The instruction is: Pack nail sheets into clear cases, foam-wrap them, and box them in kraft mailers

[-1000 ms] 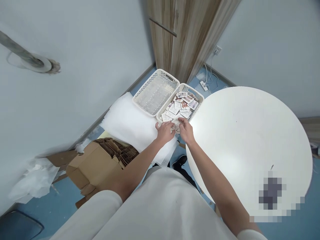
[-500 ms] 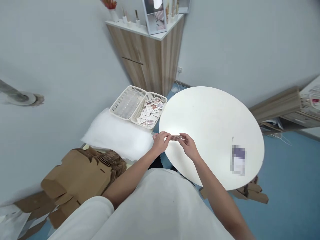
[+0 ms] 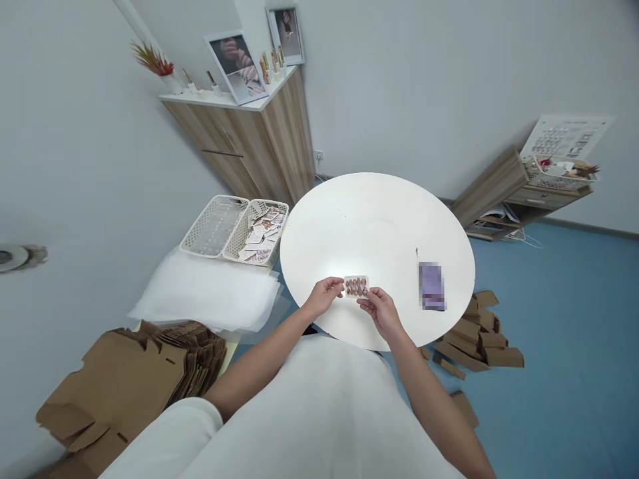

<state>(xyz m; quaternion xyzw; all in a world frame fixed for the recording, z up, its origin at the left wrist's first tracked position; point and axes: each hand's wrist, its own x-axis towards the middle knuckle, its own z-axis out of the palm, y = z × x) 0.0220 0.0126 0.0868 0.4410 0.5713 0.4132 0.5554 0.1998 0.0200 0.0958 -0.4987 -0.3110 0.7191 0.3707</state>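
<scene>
A small clear pack of press-on nails (image 3: pixel 356 287), several reddish and brown pieces in rows, is held over the near part of the round white table (image 3: pixel 379 226). My left hand (image 3: pixel 324 296) pinches its left edge between thumb and fingers. At its lower right corner, my right hand (image 3: pixel 383 313) grips it with thumb and fingers. The pack's face is turned up towards me. Left of the table, a white basket (image 3: pixel 227 253) holds many small printed cards (image 3: pixel 262 233). Beside it, another basket (image 3: pixel 187 233) holds clear plastic pieces (image 3: pixel 217 229).
White foam sheets (image 3: pixel 210 289) lie below the baskets. Flattened brown cartons (image 3: pixel 124 372) are stacked at lower left. A blurred purple item (image 3: pixel 432 286) is on the table's right side. Further cartons (image 3: pixel 479 336) lie on the floor. A wooden cabinet (image 3: pixel 239 143) stands behind.
The pack has been tilted from nearly edge-on so that its face shows. The view has swung to the right, with the table and baskets now further left in the picture.
</scene>
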